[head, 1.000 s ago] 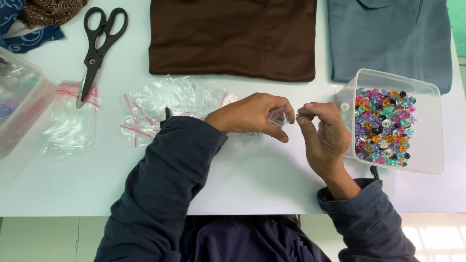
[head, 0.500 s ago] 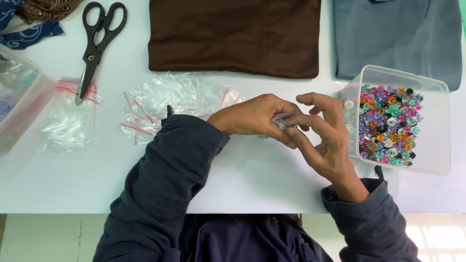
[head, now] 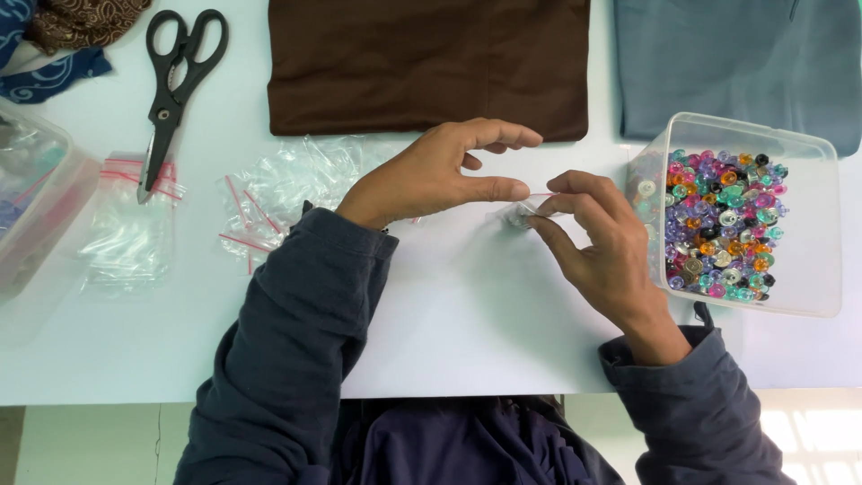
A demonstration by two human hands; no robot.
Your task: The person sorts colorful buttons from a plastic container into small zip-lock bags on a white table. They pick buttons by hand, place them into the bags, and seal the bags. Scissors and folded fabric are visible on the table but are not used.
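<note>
On bare bench [head: 449,314] left of the bead tub [head: 813,224], right hand [head: 602,256] fingers pinch a small clear bag [head: 523,214]; left hand [head: 431,175] fingers spread, thumb touching it.

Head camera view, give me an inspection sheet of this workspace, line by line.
Surface: white table.
Job's things: small clear bag between both hands; clear tub of mixed coloured beads at right.
Clutter: pile of empty clear bags, scissors, brown cloth, grey-blue cloth, plastic box at left.
Grippers: left hand touches the bag; right hand pinches it.
Cables: nothing seen.
Surroundings: pale floor below the table edge.
</note>
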